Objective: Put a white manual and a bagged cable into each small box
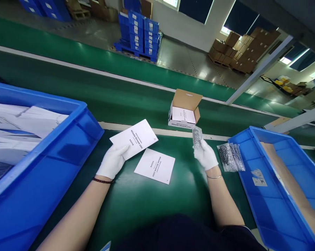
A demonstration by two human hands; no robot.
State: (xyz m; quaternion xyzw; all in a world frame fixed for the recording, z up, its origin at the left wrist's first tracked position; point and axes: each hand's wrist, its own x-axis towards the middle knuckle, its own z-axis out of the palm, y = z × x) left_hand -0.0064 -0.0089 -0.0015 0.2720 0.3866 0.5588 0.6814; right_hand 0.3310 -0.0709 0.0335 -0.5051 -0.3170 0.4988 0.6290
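My left hand (pixel 111 162) has its fingers pinching a white booklet (pixel 133 137) by the near edge, above the green surface (pixel 136 209); I expect it to be light, bendy and easily creased, so an edge grip suits it. My right hand (pixel 207 156) has its fingers wrapped around the lower end of a clear packet (pixel 197 136), probably light and slick, best held there. The booklet is flat with black print; the packet is glossy, its contents unreadable. Between them lies a second booklet (pixel 156 166); beyond stands an open box (pixel 187 99).
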